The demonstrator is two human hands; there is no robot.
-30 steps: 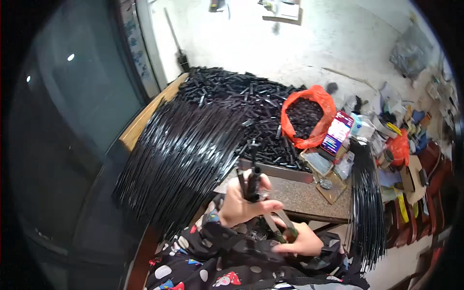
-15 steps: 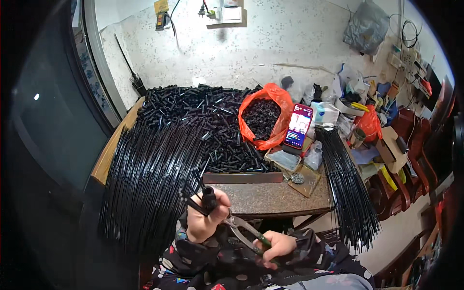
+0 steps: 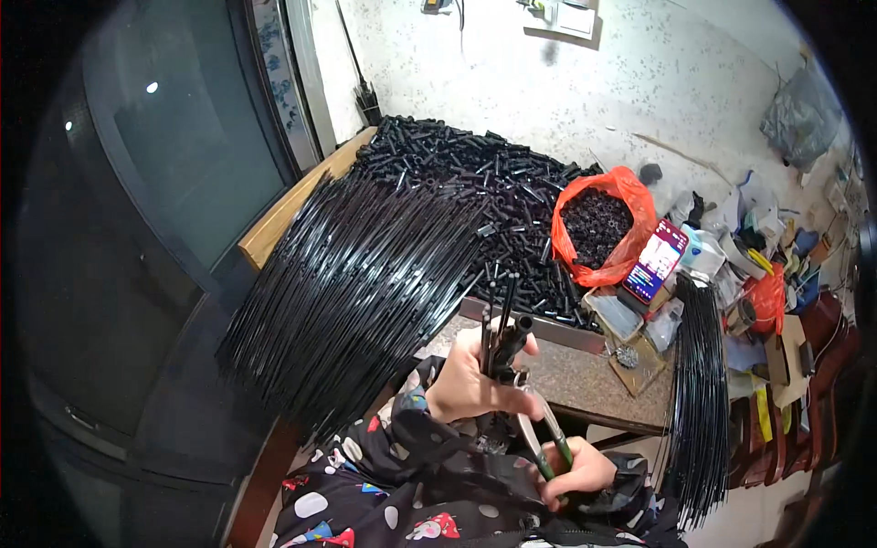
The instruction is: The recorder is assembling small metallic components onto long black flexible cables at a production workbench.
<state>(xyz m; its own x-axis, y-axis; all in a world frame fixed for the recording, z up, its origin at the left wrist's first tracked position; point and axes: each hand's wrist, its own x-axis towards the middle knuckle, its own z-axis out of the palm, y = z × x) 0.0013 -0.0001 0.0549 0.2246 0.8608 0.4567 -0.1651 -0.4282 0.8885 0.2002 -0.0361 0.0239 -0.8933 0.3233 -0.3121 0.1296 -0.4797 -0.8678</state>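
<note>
Black tube (image 3: 519, 331): clenched in the left hand (image 3: 473, 379), its open end tilted right and sticking up past the curled fingers.
Thin rods (image 3: 487, 340): a few, in that same fist, upright along the tube's left side.
Pincers (image 3: 564, 447): green handles grasped by the right hand (image 3: 581, 470); the metal head reaches the left thumb, just below the tube's mouth. Whether it bites anything is hidden.
Long black rods (image 3: 347, 292): a broad layer left of the hands.
Short black tubes (image 3: 457, 169): heaped beyond both hands.
Red bag (image 3: 643, 205): open right of the heap, small black pieces inside.
Phone (image 3: 658, 262): lit, beside the bag.
</note>
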